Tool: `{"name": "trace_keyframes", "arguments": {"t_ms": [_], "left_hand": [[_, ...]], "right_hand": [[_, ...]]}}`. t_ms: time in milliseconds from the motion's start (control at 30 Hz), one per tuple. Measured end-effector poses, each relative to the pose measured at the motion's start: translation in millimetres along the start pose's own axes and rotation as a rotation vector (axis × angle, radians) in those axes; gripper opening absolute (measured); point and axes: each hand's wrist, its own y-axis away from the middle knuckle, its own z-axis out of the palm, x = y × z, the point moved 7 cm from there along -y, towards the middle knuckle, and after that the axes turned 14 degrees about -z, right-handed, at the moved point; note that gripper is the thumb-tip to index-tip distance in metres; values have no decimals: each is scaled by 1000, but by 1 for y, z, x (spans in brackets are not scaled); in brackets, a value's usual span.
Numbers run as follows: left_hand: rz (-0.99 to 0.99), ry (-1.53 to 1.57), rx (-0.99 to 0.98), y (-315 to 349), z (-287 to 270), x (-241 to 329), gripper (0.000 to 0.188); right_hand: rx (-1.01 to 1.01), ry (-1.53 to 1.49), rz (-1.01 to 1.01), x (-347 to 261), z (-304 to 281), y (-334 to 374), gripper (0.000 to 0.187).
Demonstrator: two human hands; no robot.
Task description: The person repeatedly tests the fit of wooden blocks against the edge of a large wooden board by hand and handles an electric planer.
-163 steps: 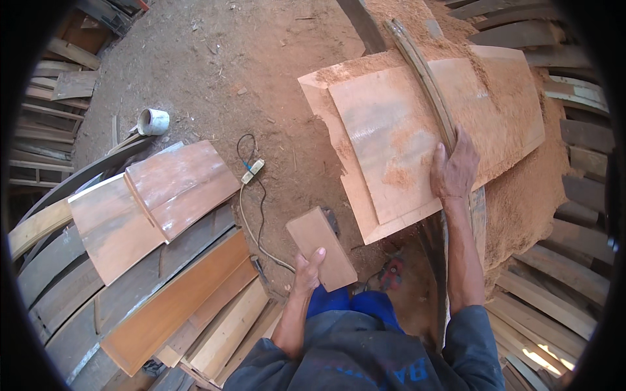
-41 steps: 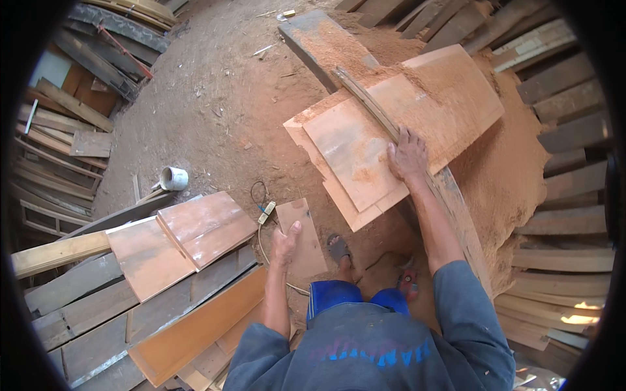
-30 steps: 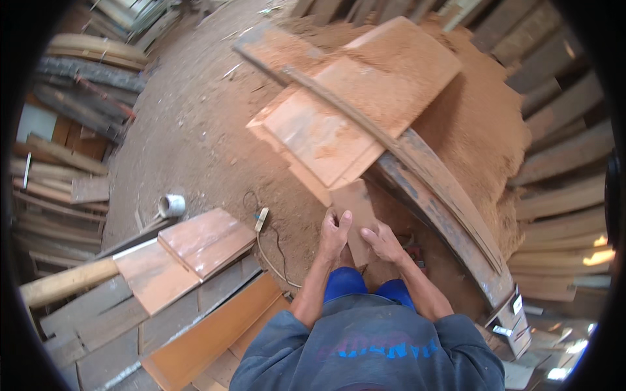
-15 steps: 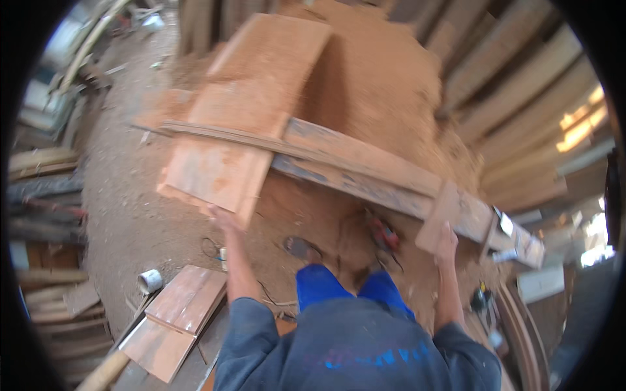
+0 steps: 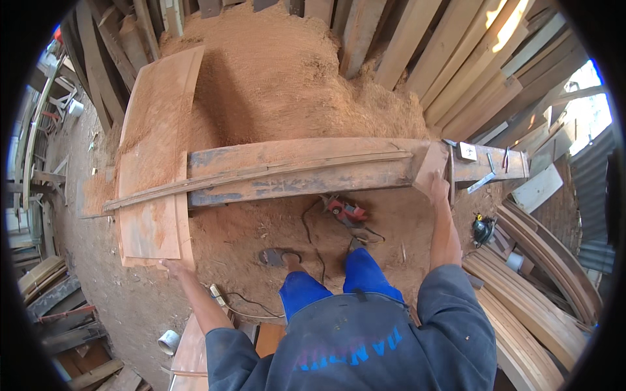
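Observation:
A long wooden panel (image 5: 151, 221), dusted with sawdust, lies at the left and runs away from me under a thin wooden strip (image 5: 261, 172). At its near end my left hand (image 5: 175, 267) is closed on the edge, with some fingers hidden. A thick wooden beam (image 5: 293, 186) stretches rightward from the panel. Toward the beam's right part lies a small flat board (image 5: 430, 163), tilted across it. My right hand (image 5: 440, 188) grips the near corner of this board, its thumb side on top.
A red power tool (image 5: 344, 210) with a cord rests on the ground near my feet. On the beam's right end lie a white square piece (image 5: 467, 151) and small hand tools. Sawdust (image 5: 280, 78) is heaped behind the beam; planks (image 5: 417, 45) lean beyond it.
My view has turned, so the beam now runs nearly level across it. The small board in my right hand has shifted farther over the beam. My left hand stays at the panel's near edge.

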Motion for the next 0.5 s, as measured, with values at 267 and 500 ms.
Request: {"name": "trace_keyframes", "arguments": {"t_ms": [267,500], "left_hand": [[61,22,79,0,-16,5,83],[98,60,81,-6,-27,4,75]], "right_hand": [[-367,881,-1098,-202,138,126,63],[-592,753,-1147,-242,213,213,57]]}}
